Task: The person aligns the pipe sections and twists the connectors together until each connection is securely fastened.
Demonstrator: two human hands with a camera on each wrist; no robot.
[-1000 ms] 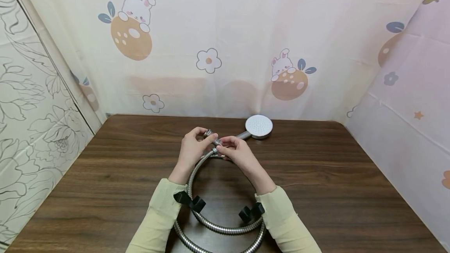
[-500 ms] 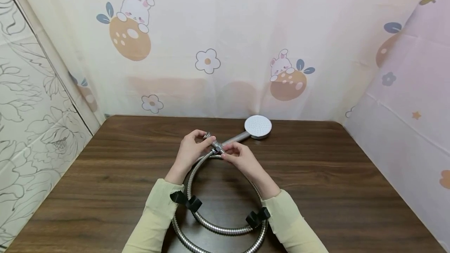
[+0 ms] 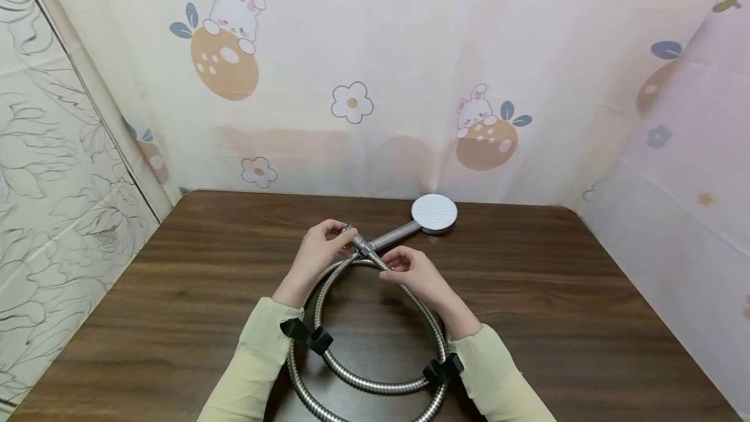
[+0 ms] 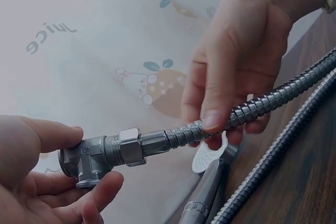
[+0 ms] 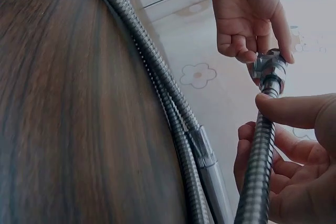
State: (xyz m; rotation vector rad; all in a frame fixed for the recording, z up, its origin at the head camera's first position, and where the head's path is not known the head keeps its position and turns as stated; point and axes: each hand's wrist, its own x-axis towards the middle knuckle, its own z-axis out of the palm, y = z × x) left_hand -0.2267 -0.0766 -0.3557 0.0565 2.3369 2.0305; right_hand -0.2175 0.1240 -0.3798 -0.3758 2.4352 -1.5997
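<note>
My left hand [image 3: 316, 254] pinches a chrome T-shaped pipe fitting [image 4: 86, 158] between thumb and fingers. The fitting has a side outlet facing down in the left wrist view, and a hex nut [image 4: 132, 146] joins its end to a ribbed metal shower hose [image 4: 184, 134]. Just past that nut, my right hand [image 3: 423, 280] pinches the hose with thumb and fingertips; the same grip shows in the right wrist view, thumb on top of the hose [image 5: 257, 171]. Behind the hands lies a hand shower [image 3: 435, 212] with a white face and grey handle [image 3: 398, 235].
The hose loops [image 3: 381, 384] in wide coils toward the near edge of the dark wooden table [image 3: 176, 318], passing under both wrists. Black wrist straps [image 3: 319, 338] sit over the coils. A printed curtain [image 3: 404, 51] hangs behind the table's far edge.
My right hand has slid away from the fitting, down and to the right along the hose, leaving the nut in sight. My left hand keeps its hold on the fitting, nearly in place.
</note>
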